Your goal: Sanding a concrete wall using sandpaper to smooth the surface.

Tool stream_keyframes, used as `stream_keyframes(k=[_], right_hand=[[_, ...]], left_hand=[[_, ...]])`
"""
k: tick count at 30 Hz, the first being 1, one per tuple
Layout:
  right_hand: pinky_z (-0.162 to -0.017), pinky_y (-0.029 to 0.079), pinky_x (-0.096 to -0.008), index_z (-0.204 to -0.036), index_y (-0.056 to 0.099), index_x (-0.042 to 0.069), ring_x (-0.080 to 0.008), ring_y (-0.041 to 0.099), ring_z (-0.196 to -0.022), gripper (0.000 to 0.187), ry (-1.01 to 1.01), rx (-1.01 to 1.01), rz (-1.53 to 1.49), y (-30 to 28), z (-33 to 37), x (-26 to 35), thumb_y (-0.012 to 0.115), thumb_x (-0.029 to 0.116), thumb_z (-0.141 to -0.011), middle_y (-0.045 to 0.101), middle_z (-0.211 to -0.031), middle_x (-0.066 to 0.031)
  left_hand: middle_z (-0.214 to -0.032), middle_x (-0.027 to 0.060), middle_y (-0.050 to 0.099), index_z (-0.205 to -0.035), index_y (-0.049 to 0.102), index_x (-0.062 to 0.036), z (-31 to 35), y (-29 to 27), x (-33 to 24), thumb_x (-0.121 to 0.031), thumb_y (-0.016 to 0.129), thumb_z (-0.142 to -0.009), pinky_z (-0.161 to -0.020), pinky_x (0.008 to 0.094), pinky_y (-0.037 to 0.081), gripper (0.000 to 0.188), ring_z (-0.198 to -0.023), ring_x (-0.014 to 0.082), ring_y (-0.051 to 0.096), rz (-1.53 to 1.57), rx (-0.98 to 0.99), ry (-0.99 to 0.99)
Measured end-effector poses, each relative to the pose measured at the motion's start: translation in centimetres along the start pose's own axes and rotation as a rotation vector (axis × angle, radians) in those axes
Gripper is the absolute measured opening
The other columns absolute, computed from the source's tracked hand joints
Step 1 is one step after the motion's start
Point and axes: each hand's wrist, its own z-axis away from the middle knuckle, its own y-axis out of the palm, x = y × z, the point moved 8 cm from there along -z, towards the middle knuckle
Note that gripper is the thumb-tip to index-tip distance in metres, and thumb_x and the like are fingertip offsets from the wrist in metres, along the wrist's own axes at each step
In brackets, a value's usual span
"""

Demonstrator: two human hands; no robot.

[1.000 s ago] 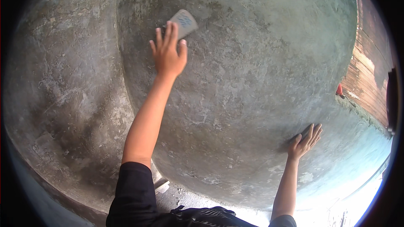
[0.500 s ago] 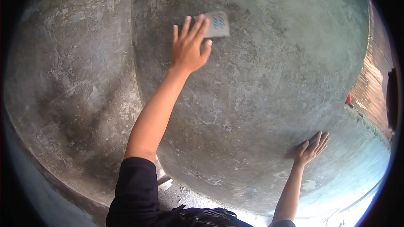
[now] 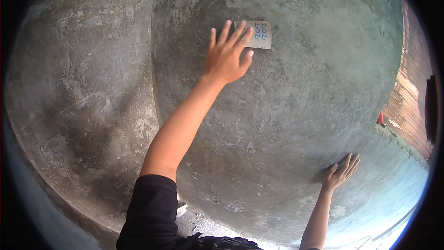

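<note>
My left hand (image 3: 226, 58) is stretched up to the grey plastered wall (image 3: 282, 92), its fingers spread. Under its fingertips lies a small tan sheet (image 3: 260, 40) with blue marks, which looks like sandpaper. The fingers cover the sheet's left part, and its right part shows flat against the wall. Lower down on the right, my right hand (image 3: 341, 174) rests on the same wall with its fingers apart and nothing in it.
A vertical inner corner (image 3: 153, 65) divides this wall from another mottled grey one (image 3: 88, 65) on the left. At the right edge are corrugated sheeting (image 3: 407, 95) and a small red object (image 3: 380, 118). Pale rough ground (image 3: 203, 224) shows below.
My left hand and the tan sheet have slid to the right across the wall. My right hand stays at about the same spot. The view has shifted slightly.
</note>
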Motion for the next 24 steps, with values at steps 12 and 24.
stream_keyframes(k=[12,24], right_hand=[[-0.124,0.018,-0.0562,-0.154,0.045,0.008,-0.0389,0.028,-0.154,0.061,0.007,-0.006,0.0,0.4,0.1,0.1,0.039,0.045,-0.107,0.035,-0.165,-0.0187],[-0.125,0.015,-0.0574,-0.154,0.046,0.008,-0.039,0.028,-0.154,0.062,0.023,-0.002,-0.153,0.0,-1.1,2.2,0.039,0.048,-0.107,0.036,-0.164,-0.0182]], left_hand=[[-0.165,0.0226,0.031,-0.154,0.037,0.0053,3.0,0.6,8.0,-0.045,0.047,-0.101,-0.123,0.06,0.019,0.074,-0.155,0.0365,0.025,-0.091,0.022,-0.434],[-0.156,0.0215,0.047,-0.15,0.047,0.0002,4.3,-1.0,4.7,-0.027,0.056,-0.098,-0.12,0.059,0.029,0.059,-0.144,0.0417,0.044,-0.035,-0.063,-0.031]])
